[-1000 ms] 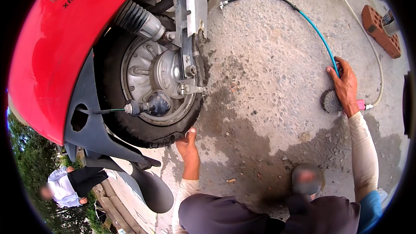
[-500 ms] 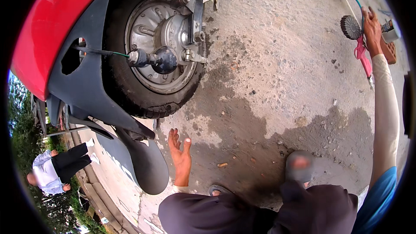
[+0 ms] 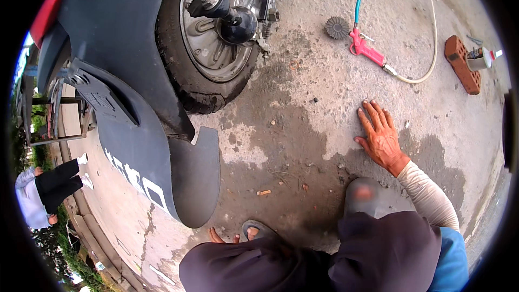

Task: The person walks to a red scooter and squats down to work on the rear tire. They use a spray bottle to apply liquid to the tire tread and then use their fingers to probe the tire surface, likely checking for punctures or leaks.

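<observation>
My right hand (image 3: 383, 139) is spread with its palm down over the concrete, ahead of my right foot. Nothing is in it, and whether it touches the ground I cannot tell. Of my left hand (image 3: 216, 236) only some parted fingers show past my left knee, near the mudguard flap (image 3: 195, 184); the rest is hidden. Farther off on the ground lies a pink-red air blow gun (image 3: 368, 51), joined to a teal hose (image 3: 359, 1) and a cream hose (image 3: 432, 38). A round, ribbed black piece (image 3: 337, 28) lies beside it.
At the left stands a vehicle's wheel (image 3: 216, 84) with a silver hub, under a grey-and-red body panel (image 3: 111, 32). A red brick (image 3: 459, 59) and a white bottle (image 3: 478, 59) are at the far right. A person (image 3: 46, 189) is at the far left.
My right hand has come back toward me from beside the air gun. My left hand has dropped lower, mostly behind my knee. The view has shifted to the right.
</observation>
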Tool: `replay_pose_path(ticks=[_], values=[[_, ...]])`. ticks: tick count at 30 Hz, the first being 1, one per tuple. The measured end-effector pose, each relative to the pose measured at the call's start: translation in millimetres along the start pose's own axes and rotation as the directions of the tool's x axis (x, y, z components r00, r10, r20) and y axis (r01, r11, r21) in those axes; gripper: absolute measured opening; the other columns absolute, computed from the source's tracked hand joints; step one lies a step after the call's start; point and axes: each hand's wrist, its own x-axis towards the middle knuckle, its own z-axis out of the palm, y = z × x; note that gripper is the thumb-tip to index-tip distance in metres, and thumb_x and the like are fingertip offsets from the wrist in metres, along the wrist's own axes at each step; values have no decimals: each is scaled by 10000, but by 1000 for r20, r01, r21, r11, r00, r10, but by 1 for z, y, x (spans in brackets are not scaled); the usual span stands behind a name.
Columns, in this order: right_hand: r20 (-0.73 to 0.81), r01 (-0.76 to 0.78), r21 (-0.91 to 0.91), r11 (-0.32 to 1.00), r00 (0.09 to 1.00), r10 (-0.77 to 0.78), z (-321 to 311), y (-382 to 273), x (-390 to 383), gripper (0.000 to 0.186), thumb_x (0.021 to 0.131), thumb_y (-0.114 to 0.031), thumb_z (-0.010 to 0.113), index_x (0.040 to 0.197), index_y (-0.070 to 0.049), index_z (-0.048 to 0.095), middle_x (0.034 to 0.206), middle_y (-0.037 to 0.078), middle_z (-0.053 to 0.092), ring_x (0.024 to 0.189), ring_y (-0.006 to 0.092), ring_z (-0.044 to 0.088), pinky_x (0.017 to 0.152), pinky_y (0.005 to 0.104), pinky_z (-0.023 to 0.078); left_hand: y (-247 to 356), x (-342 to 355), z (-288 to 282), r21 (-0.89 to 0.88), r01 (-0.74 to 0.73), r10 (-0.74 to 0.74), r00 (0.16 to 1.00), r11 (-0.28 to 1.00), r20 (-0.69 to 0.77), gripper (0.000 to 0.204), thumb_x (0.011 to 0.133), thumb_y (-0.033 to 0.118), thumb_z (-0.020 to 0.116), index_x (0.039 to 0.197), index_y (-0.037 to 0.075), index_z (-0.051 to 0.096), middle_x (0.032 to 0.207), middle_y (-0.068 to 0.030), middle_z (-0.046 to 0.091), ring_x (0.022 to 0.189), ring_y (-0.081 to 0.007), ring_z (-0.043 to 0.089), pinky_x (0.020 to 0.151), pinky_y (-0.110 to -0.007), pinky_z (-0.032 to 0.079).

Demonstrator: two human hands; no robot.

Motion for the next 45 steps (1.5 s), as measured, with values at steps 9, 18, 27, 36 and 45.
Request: replay_pose_path(ticks=[9,18,27,36,45], values=[[113,-36,-146,989,992,52,-6,-10,10,848,873,-273,837,1574,-10,437,1653,216,365,1551,422,337,1245,549,332,-49,-60,25,69,304,-311,903,950,298,620,1011,253,724,1513,-26,491,1357,-226,602,1274,-343,549,1080,-452,417],[46,-69,-177,982,996,78,-2,-18,14,757,876,-172,814,1521,37,478,1602,249,398,1502,453,393,1214,541,367,-70,-35,0,201,322,-374,687,925,623,513,1036,275,701,1441,-16,580,1177,-184,685,1111,-274,616,955,-407,473],[-6,-38,-192,981,999,38,8,-15,14,754,874,-204,817,1522,8,495,1591,210,425,1493,406,416,1206,529,375,107,148,-88,-200,321,-140,781,926,609,469,1063,295,681,1432,11,624,1196,-142,740,1015,-184,661,802,-324,507],[-40,-27,-123,992,999,22,4,-9,11,790,847,-231,842,1540,-55,506,1628,156,429,1526,358,404,1220,501,382,262,346,-40,-708,-214,364,929,673,64,903,992,464,761,1611,-39,338,1568,-191,517,1409,-307,543,1193,-425,440],[-21,-64,-169,984,998,62,10,-4,5,850,855,-237,828,1610,-135,452,1678,62,398,1571,293,353,1280,479,354,276,346,-48,-732,-225,286,957,643,-42,591,1033,391,737,1405,-39,576,1312,-118,664,1166,-206,646,1066,-388,545]])
